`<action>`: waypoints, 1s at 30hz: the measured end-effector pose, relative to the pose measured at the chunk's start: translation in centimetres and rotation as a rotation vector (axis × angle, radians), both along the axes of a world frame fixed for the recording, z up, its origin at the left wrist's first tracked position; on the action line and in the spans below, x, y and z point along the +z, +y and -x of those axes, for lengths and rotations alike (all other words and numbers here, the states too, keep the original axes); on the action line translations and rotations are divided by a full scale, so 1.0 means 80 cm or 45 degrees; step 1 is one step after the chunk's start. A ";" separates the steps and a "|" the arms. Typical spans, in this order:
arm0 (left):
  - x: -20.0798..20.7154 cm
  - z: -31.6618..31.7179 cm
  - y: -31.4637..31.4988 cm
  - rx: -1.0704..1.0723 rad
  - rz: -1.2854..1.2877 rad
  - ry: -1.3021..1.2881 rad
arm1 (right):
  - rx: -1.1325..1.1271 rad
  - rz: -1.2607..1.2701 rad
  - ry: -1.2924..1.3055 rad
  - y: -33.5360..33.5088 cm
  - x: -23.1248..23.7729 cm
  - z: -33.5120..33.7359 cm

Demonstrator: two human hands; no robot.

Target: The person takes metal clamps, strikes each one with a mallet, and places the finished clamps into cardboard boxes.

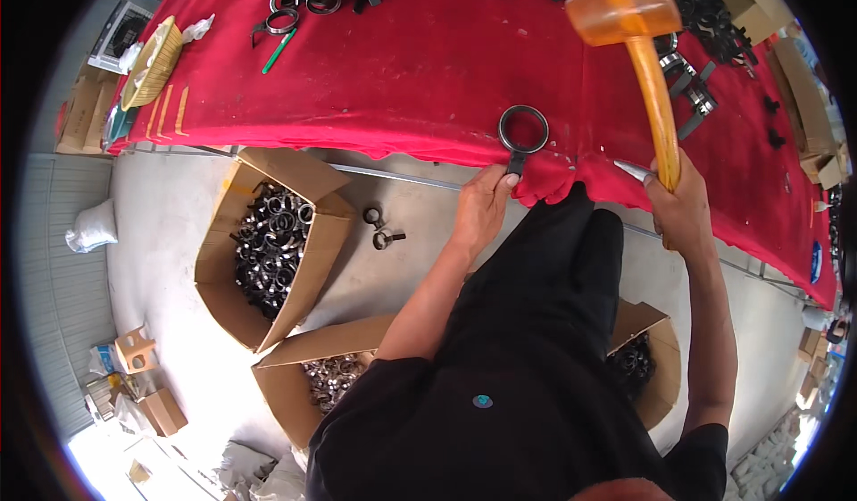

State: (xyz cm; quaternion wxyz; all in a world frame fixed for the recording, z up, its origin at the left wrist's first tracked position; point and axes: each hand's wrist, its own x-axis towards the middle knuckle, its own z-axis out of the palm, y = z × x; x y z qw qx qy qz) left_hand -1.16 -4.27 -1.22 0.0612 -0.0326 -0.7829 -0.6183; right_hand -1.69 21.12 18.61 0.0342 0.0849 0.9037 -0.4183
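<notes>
Along the near edge of a red cloth-covered table (375,81), my left hand (483,204) pinches the short black stem of a ring-shaped part (517,161). Its round black ring lies over the cloth, pointing away from me. My right hand (684,208) is wrapped round the wooden handle of a mallet (629,10), whose translucent orange head is up over the table. A pointed silver piece (632,171) sticks out leftward beside the right hand's fingers; whether that hand grips it too, I cannot tell.
Similar ring parts (323,1) are heaped along the table's far side, near a green pen (279,52). A yellow basket (163,59) stands at the far left. On the floor, an open cardboard box (328,242) of ring parts stands left; two more boxes (290,409) flank my body.
</notes>
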 end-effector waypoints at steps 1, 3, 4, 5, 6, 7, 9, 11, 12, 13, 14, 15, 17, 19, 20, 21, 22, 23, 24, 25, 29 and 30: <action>-0.001 -0.004 -0.005 -0.011 0.016 0.009 | -0.027 0.112 0.031 0.008 -0.007 -0.003; 0.002 -0.021 -0.023 0.025 0.081 0.074 | -0.082 0.126 0.062 0.033 -0.027 -0.013; 0.003 -0.035 -0.044 0.083 0.089 0.117 | -0.127 0.126 0.080 0.049 -0.039 -0.017; 0.000 -0.054 -0.069 0.121 0.079 0.157 | -0.183 0.140 0.097 0.070 -0.046 -0.026; -0.020 -0.072 -0.110 0.236 -0.629 -0.198 | -0.221 0.125 0.149 0.095 -0.058 -0.033; -0.037 -0.091 -0.166 0.319 0.404 0.029 | -0.256 0.105 0.196 0.119 -0.070 -0.039; -0.025 -0.114 -0.238 0.758 -0.825 -0.307 | -0.382 -0.007 0.207 0.165 -0.083 -0.051; 0.001 -0.145 -0.340 0.484 1.664 -0.163 | -0.458 -0.031 0.235 0.191 -0.086 -0.049; 0.018 -0.152 -0.359 0.688 1.570 -0.404 | -0.484 0.009 0.274 0.201 -0.090 -0.043; 0.035 -0.150 -0.360 0.826 1.818 -0.632 | -0.522 0.043 0.311 0.213 -0.093 -0.040; 0.048 -0.140 -0.358 0.842 1.817 -0.895 | -0.530 0.050 0.375 0.229 -0.099 -0.038; 0.044 -0.151 -0.394 0.867 1.828 -0.608 | -0.519 0.093 0.380 0.225 -0.107 -0.022; 0.077 -0.090 -0.320 0.834 1.672 -0.117 | -0.632 0.268 0.472 0.238 -0.119 -0.012; 0.123 -0.028 -0.232 0.684 1.277 0.025 | -0.642 0.335 0.515 0.242 -0.129 0.000; 0.123 0.013 -0.188 0.789 1.209 0.043 | -0.628 0.325 0.480 0.241 -0.129 0.005; 0.137 0.043 -0.131 0.556 1.089 0.321 | -0.634 0.303 0.444 0.247 -0.132 0.003; 0.155 0.069 -0.073 0.353 0.939 0.455 | -0.660 0.241 0.429 0.252 -0.133 0.003; 0.158 0.102 -0.024 0.290 1.135 0.391 | -0.666 0.251 0.431 0.253 -0.132 0.005; 0.163 0.125 0.029 0.130 0.981 0.484 | -0.671 0.182 0.387 0.255 -0.130 0.006; 0.175 0.142 0.088 0.026 0.893 0.530 | -0.677 0.108 0.343 0.257 -0.128 0.004; 0.164 0.247 0.223 -0.219 1.075 0.268 | -0.651 -0.027 0.350 0.236 -0.120 0.018; 0.161 0.268 0.250 -0.278 1.134 0.154 | -0.651 -0.081 0.388 0.238 -0.123 0.017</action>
